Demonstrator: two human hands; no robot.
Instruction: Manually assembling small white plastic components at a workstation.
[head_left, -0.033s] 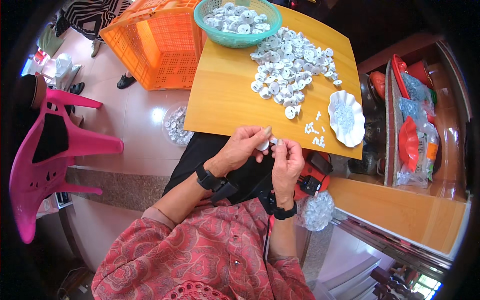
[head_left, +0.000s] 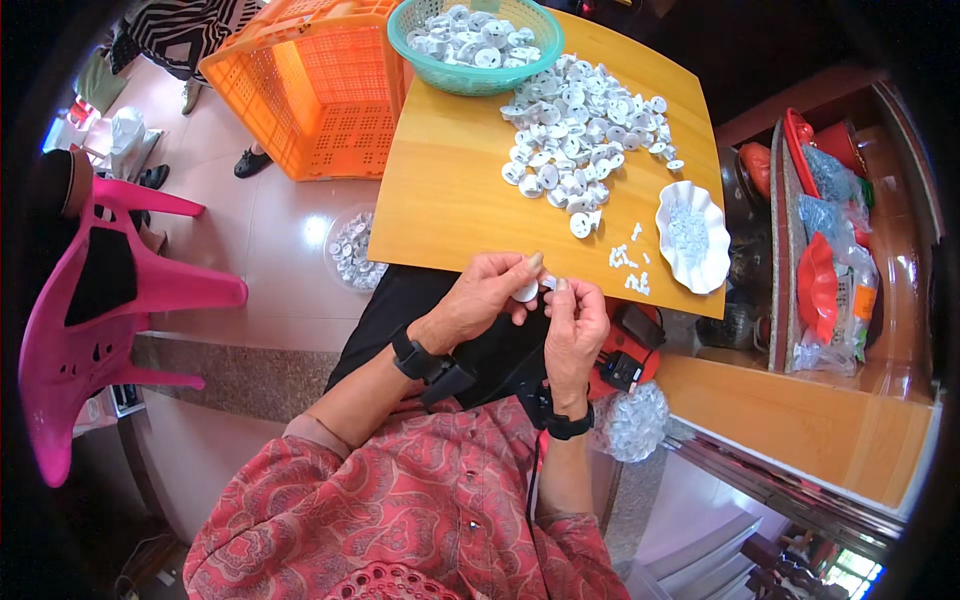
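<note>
My left hand pinches a small white round plastic part just above the near edge of the wooden table. My right hand meets it from the right, its fingertips closed on a tiny white piece pressed against the round part. Farther back on the table lies a pile of the same white round parts. A teal basket at the far edge holds more. A white scalloped dish at the right contains tiny pieces, with a few loose ones beside it.
An orange plastic crate stands on the floor left of the table, a pink plastic chair farther left. Clear bags of white parts lie on the floor and under the table's corner. Shelves with red bowls stand at the right.
</note>
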